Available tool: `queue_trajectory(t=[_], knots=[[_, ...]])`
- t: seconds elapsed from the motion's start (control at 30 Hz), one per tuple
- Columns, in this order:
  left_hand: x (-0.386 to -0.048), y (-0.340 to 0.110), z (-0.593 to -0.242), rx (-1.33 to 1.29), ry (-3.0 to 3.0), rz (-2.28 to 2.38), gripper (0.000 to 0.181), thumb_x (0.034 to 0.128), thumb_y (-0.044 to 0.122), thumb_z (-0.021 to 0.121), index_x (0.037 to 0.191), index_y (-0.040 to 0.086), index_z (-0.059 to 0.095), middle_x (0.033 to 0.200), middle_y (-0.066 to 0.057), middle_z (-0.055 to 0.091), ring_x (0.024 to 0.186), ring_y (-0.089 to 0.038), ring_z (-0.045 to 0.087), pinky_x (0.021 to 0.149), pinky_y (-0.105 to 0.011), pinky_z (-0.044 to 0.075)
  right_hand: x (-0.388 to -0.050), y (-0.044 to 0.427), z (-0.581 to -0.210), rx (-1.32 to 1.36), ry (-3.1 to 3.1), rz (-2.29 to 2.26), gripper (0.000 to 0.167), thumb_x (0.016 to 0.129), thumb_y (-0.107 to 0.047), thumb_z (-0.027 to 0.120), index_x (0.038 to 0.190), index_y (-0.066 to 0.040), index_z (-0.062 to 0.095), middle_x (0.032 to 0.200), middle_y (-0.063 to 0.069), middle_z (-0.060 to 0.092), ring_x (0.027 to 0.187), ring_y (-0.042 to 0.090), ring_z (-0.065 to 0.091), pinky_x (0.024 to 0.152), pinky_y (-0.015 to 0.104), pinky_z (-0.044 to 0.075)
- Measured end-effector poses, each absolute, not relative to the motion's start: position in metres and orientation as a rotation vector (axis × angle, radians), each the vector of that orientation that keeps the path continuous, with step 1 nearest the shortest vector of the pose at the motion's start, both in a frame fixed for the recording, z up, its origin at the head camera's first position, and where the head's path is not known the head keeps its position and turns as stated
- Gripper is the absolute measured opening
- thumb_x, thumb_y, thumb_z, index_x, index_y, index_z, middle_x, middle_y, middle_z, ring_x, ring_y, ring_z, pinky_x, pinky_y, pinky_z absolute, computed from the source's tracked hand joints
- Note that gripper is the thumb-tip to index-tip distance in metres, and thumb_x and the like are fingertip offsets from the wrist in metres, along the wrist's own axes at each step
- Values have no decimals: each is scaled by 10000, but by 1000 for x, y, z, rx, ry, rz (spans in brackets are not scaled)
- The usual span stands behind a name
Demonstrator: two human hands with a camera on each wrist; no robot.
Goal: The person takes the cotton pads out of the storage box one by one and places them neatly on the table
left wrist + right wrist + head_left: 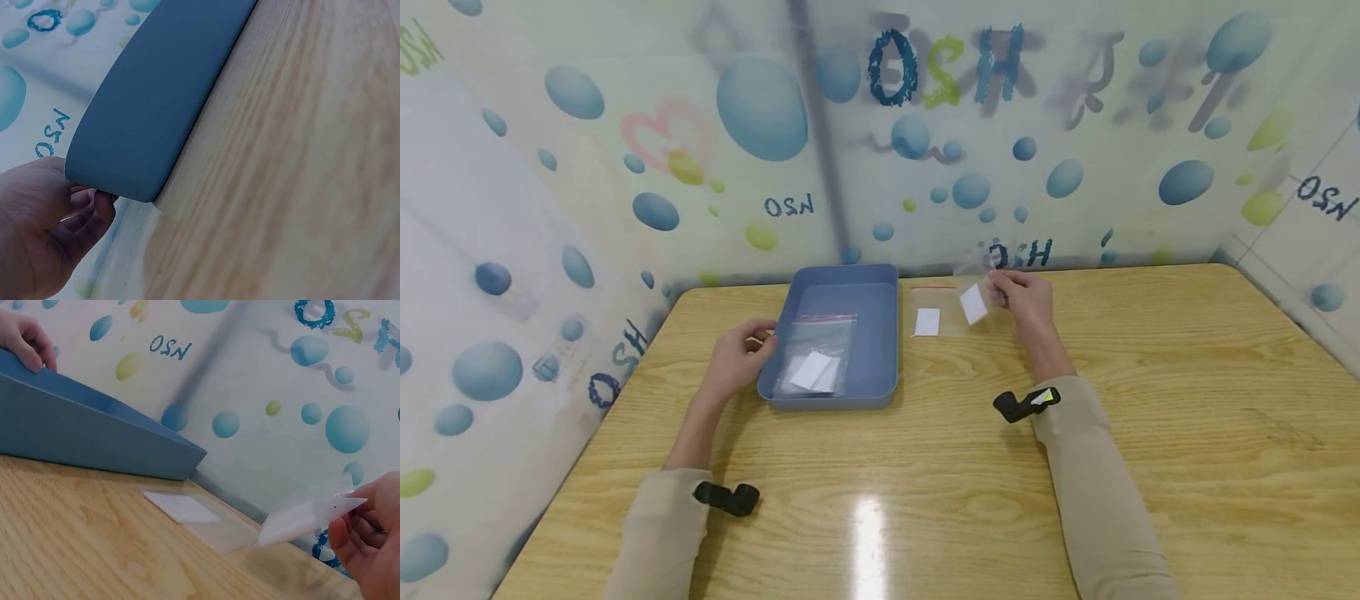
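Two hands at work, and going from the near side: the left hand (739, 358) has fingers curled over the left rim of the blue tray (874, 358), though I can't tell how hard it grips. I'd use it just to stop the tray sliding. Inside, toward the near left, a pile of zip bags (823, 337) lies overlapping, so I'd keep fingertips off those. Just right of the tray, a loose bag (950, 315) lies flat on the table (925, 467). By its right side, the right hand (1026, 296) pinches a clear bag (976, 290) between thumb and fingers at one edge; it's tilted, white insert (973, 307) showing through. Can't tell if it brushes the flat one. Imo that film would crumple easily, so keep the pinch light, near the edge, and lift rather than drag. Behind it all, just patterned wall (880, 167).
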State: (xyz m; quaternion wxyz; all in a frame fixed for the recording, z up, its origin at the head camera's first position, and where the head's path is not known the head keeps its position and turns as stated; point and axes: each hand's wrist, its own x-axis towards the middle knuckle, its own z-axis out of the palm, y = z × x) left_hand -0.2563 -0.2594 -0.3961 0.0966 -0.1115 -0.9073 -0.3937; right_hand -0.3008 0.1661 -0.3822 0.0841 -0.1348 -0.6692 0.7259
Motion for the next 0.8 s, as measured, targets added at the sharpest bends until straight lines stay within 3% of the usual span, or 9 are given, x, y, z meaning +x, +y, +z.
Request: queue_trajectory(t=[0.37, 0.8], knots=[[-256, -260, -397, -334, -2692, -1162, 293, 986, 76, 600, 1246, -47, 658, 948, -165, 651, 843, -300, 666, 678, -238, 486, -301, 174, -390, -368, -2227, 1843, 362, 1015, -215, 624, 1241, 64, 670, 1115, 137, 634, 824, 66, 563, 697, 160, 488], [-255, -260, -396, -329, -2682, -1172, 292, 985, 81, 602, 1237, -55, 659, 932, -158, 643, 802, -236, 651, 663, -221, 477, -300, 182, -394, -315, -2432, 1595, 320, 1035, -200, 579, 1212, 48, 674, 1059, 172, 644, 830, 148, 548, 619, 137, 429]])
